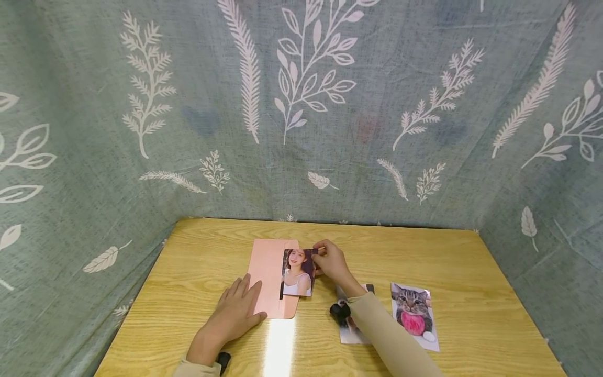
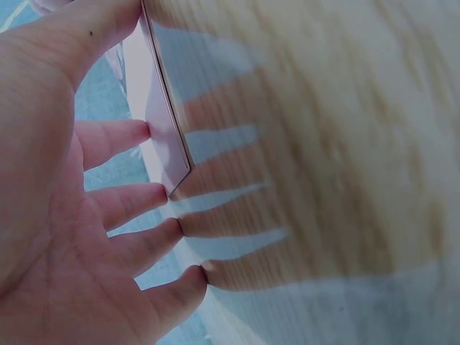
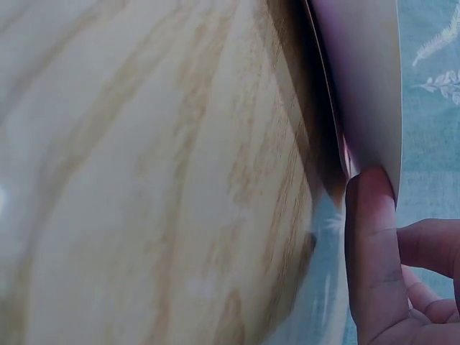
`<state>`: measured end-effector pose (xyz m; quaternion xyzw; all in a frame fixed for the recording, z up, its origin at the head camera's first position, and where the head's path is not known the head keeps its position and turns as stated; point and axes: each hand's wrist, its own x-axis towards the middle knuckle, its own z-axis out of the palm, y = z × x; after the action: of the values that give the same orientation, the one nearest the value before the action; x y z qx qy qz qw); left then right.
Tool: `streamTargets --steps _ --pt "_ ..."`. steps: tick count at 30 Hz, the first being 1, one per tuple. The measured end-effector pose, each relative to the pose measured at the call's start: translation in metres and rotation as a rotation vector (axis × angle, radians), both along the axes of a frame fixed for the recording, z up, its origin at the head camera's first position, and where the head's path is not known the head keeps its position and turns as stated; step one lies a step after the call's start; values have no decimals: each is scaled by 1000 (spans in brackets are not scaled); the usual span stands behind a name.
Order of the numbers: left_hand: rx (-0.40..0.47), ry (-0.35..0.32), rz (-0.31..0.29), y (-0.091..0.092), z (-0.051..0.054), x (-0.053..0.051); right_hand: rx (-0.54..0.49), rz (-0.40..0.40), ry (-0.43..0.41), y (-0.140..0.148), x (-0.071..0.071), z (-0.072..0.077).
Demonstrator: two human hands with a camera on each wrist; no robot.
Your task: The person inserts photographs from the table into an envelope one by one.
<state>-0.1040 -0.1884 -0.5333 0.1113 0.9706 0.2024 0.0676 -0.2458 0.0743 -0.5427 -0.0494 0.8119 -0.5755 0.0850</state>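
Pinching the portrait (image 1: pixel 297 277) by its upper right edge with the right hand (image 1: pixel 331 263), gripping narrowly, with only thin paper between thumb and fingers. Spreading the left hand (image 1: pixel 237 308) wide, gripping nothing, across the lower left of the pink envelope (image 1: pixel 268 283) and, judging by the left wrist view, reaching past its edge onto the table (image 1: pixel 202 254) with some fingertips.

Holding the portrait face up over the envelope's right part, overhanging its right edge a little, and lining up its left edge near a seam resembling a pocket mouth. Seeming, by this placing, to be at the step of fitting the portrait into the envelope, or else of drawing it out; not being able to tell the direction, nor any tucking of the left edge inside.

Seeing also the cat print (image 1: pixel 414 320) lying on the table to the right, and another print (image 1: pixel 353 337) lying between, partly hidden under the right sleeve (image 1: pixel 393 340).

Calling next, in all likelihood, for pinning the envelope flat with the left hand while guiding the portrait level and square to the opening. Risking a bent corner or a snagged flap with any twist; probably needing a light pinch and a straight, slow slide.
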Motion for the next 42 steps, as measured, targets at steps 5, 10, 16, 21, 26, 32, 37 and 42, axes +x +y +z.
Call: streamTargets --steps 5,10,16,21,26,32,37,42 --pt "-2 1 -1 1 1 1 -22 -1 -23 -2 0 0" --pt "-4 1 0 1 1 1 -49 6 -24 -7 1 3" --pt "0 -8 5 0 0 1 -43 14 -18 -13 2 4" --pt "9 -6 6 0 -1 0 -61 21 -40 -18 2 3" --pt "10 2 3 -1 -1 0 -58 21 -41 -23 3 4" --pt "5 9 4 -1 -2 0 -36 17 -14 -27 2 1" --pt "5 3 5 -1 -1 0 -36 38 0 -30 2 0" --pt "5 -2 7 0 -1 0 -45 54 -6 -32 2 -1"
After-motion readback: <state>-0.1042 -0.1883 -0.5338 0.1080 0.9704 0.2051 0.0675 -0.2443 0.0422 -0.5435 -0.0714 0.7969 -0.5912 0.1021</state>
